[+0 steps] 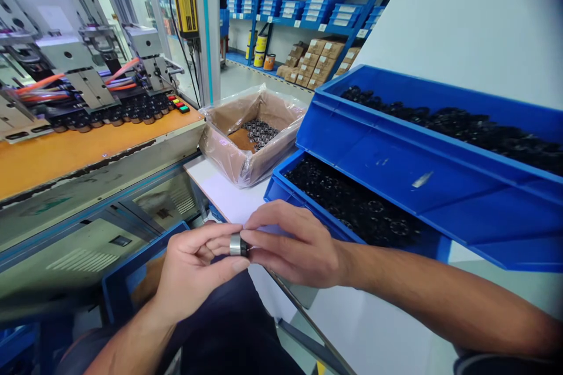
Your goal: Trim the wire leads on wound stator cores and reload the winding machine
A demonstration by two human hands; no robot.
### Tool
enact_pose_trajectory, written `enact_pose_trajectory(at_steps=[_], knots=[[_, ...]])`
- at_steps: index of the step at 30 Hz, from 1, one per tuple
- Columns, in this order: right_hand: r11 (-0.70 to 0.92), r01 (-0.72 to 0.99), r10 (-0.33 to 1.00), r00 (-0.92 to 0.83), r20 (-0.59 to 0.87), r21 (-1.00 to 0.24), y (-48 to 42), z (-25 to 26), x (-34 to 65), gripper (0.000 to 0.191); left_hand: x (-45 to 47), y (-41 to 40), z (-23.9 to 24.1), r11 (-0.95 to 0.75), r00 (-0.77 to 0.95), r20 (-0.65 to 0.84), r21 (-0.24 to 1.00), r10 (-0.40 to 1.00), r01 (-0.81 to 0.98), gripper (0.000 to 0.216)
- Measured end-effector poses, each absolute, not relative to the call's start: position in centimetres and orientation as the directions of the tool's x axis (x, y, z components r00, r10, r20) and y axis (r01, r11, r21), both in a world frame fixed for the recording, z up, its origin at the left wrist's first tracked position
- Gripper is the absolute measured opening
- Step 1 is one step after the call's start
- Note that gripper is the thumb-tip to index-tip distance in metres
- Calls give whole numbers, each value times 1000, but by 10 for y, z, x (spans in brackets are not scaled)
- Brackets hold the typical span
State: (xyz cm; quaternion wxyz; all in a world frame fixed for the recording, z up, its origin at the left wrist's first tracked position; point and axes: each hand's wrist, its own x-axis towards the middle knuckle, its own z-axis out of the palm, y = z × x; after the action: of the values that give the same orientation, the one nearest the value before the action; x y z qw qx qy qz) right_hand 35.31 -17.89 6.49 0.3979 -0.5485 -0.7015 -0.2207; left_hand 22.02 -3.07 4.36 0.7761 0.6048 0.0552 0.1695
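Note:
In front of my lap, my two hands meet at a small silver metal cylinder [236, 245] with a black end piece [244, 247] on its right side. My left hand [193, 261] is closed round the cylinder, thumb below and index finger above. From the right, my right hand [299, 243] pinches at the black end piece with its fingertips. A thin bright pin or wire seems to show between its fingers. Whether the black piece is fully seated in the cylinder cannot be made out.
Right, two stacked blue bins [396, 152] hold many black parts. A plastic-lined carton [246, 167] with metal parts stands on the white table [215, 179]. Left is a machine [88, 82] on an orange bench [145, 135]. Another blue bin [109, 299] sits low beside my leg.

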Motion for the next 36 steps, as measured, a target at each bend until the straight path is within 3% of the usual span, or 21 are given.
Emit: enact_pose_trajectory(at_steps=[5,11,16,20,25,28,30,32,34,36], knots=[[281,954,581,-83,810,-103,-179,65,354,14,220,-29,45,231,951,97,958,293,-169,37],[293,951,552,-256,793,102,-181,69,357,16,221,-28,50,274,971,17,958,239,-84,35],[294,950,569,-266,778,110,-181,69,356,18,219,-29,56,364,957,-119,931,265,15,33],[315,946,587,-262,766,82,-180,66,356,19,219,-33,54,399,961,-122,917,246,14,33],[290,945,563,-298,771,153,-180,65,356,21,225,-52,48,338,905,45,919,423,-204,35],[288,954,530,-234,815,86,-182,68,354,21,228,-53,45,96,795,263,923,547,-372,42],[307,951,525,-148,838,-24,-182,70,350,19,231,-43,42,-172,722,496,862,483,-476,44],[323,937,562,-77,824,-133,-182,70,343,18,233,-30,40,-392,657,686,723,311,-569,38],[322,926,615,-47,787,-196,-180,69,338,19,235,-19,40,-492,602,782,593,161,-638,31],[324,925,662,-69,746,-201,-179,70,343,19,234,-12,41,-547,579,809,531,100,-647,28]])
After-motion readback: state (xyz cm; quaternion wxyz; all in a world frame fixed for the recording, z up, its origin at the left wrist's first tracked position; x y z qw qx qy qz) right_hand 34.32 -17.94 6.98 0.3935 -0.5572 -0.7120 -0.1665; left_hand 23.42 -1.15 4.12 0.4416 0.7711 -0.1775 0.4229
